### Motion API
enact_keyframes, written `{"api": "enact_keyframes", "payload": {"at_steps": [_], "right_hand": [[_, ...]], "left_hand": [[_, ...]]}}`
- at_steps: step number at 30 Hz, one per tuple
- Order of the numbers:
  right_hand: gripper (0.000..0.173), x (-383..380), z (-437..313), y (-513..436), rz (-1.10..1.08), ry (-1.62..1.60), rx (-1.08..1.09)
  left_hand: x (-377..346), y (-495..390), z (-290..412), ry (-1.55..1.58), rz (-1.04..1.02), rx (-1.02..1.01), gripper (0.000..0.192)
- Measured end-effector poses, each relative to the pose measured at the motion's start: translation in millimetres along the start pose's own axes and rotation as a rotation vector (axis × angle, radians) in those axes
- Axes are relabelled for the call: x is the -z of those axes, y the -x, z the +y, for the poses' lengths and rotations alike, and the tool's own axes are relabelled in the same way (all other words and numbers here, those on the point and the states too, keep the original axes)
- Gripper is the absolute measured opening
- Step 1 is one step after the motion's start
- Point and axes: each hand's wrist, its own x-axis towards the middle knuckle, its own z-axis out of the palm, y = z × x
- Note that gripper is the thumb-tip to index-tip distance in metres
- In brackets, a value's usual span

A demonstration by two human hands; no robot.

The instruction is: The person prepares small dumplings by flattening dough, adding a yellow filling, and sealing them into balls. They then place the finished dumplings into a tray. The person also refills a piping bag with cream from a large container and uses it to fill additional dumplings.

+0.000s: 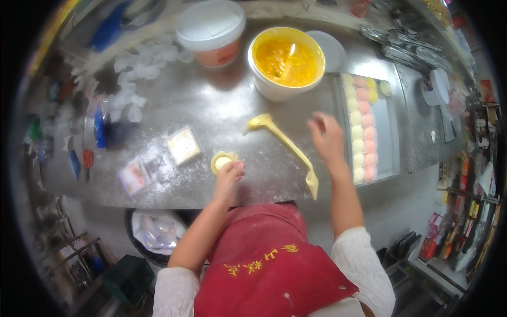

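My left hand, near the front of the steel table, has its fingertips on a small pale yellow dough round with a frilly rim. A smooth, whitish filling sits in its middle, partly covered by my fingers. My right hand, slightly blurred, hovers over the table with thumb and fingers apart and nothing visible between them. Between the two hands stretches a long, twisted strip of pale yellow dough. Right of my right hand stands a metal tray with rows of cream, pink and yellow dough balls.
An uncovered bucket of glossy yellow filling stands beyond the dough strip, beside a lidded bucket. Left are a square white-powdered container, a small packet, orange-handled scissors and scattered translucent pieces. A lined bin stands below the front edge.
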Motion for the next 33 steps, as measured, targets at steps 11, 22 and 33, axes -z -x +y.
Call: {"api": "enact_keyframes", "payload": {"at_steps": [11, 22, 33], "right_hand": [[0.014, -73.6, -43.6, -181.6, -0.459, 0.552, 0.22], [0.018, -60.9, -23.3, -196.2, -0.16, -0.037, 0.24], [0.027, -45.5, -2.4, -186.1, -0.349, -0.168, -0.087]], "left_hand": [[-1.9, -1.2, 26.3, 0.183, 0.075, -0.155, 0.015], [55.2, -9.9, -0.4, 0.142, 0.358, -0.103, 0.016], [88.5, -23.8, -30.6, 0.038, 0.411, 0.068, 0.018]]}}
